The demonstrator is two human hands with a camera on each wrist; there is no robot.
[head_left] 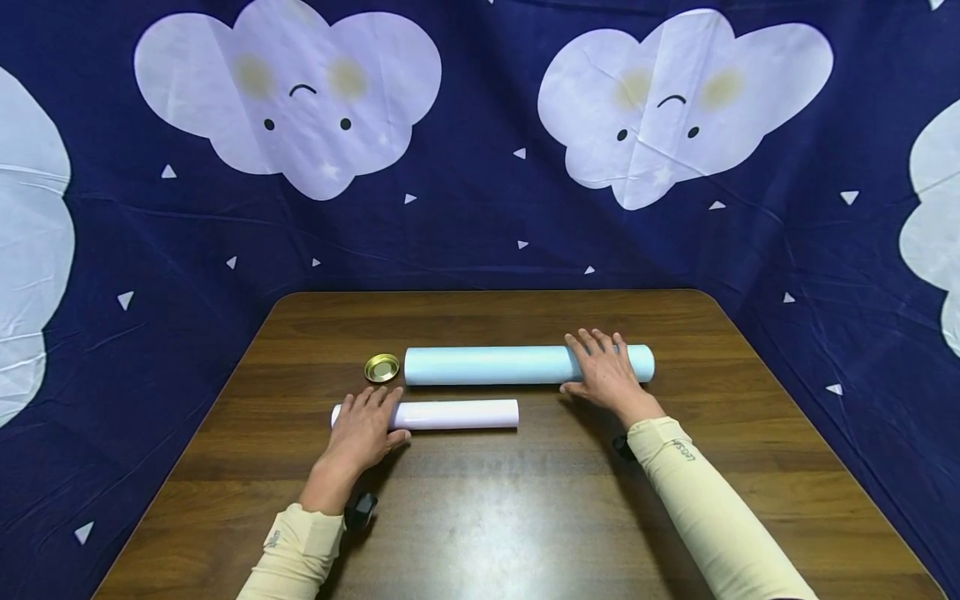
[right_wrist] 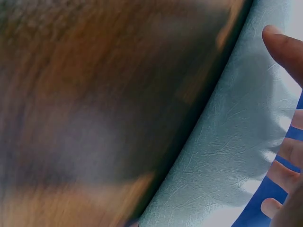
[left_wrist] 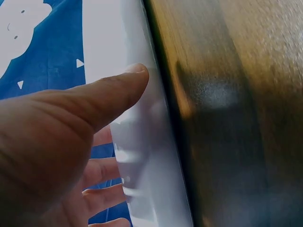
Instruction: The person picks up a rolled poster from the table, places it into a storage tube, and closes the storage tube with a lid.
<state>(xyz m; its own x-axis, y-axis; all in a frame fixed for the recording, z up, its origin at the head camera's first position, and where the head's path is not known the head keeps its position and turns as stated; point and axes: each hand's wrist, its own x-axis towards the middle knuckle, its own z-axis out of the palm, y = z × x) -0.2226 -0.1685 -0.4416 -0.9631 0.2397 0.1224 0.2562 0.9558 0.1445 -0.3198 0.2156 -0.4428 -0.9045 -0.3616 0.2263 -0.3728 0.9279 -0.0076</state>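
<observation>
A white roll lies crosswise on the table in the head view. My left hand is over its left end, fingers extended beyond the far side. In the left wrist view the thumb lies straight along the glossy white surface. Farther back is a longer, thicker light blue roll with a finely creased surface. Over its right part is my right hand, its fingers spread and straight. The right wrist view has that thumb overlapping the blue roll and the fingertips past its far edge.
A small gold-coloured round lid lies just left of the blue roll, behind my left hand. The brown wooden table ends at a rounded back edge. Behind it hangs a dark blue cloth printed with clouds.
</observation>
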